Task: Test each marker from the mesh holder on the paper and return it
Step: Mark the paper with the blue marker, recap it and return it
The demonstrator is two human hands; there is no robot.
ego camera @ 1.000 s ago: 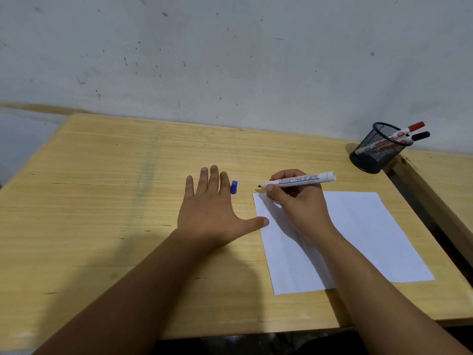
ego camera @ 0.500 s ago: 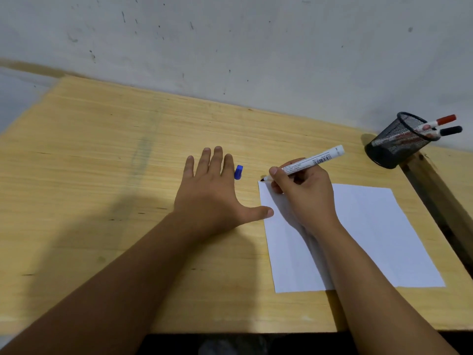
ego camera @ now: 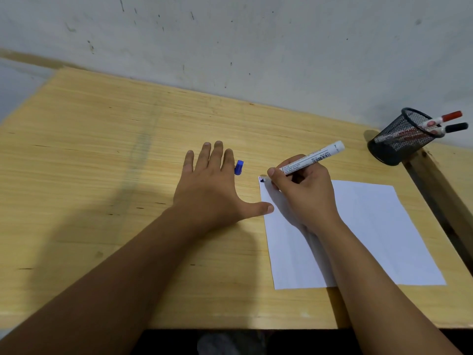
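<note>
My right hand [ego camera: 305, 193] grips a white marker [ego camera: 313, 158] with its cap off, tip down at the top left corner of the white paper [ego camera: 371, 231], where a small mark shows. My left hand [ego camera: 212, 190] lies flat on the wooden table [ego camera: 102, 175], fingers spread, thumb touching the paper's left edge. The marker's blue cap [ego camera: 239, 167] lies on the table just beside my left index finger. The black mesh holder [ego camera: 399, 135] stands at the table's far right, holding a red-capped marker [ego camera: 446, 117] and a black-capped marker [ego camera: 453, 127].
A grey wall runs along the table's far edge. A wooden beam [ego camera: 440, 190] lies along the right side beside the holder. The table's near edge is just below my forearms.
My right hand lowered the marker so its tip rests on the paper's top left corner, its barrel tilted up more. The view shifted a little; my left hand stays flat.
</note>
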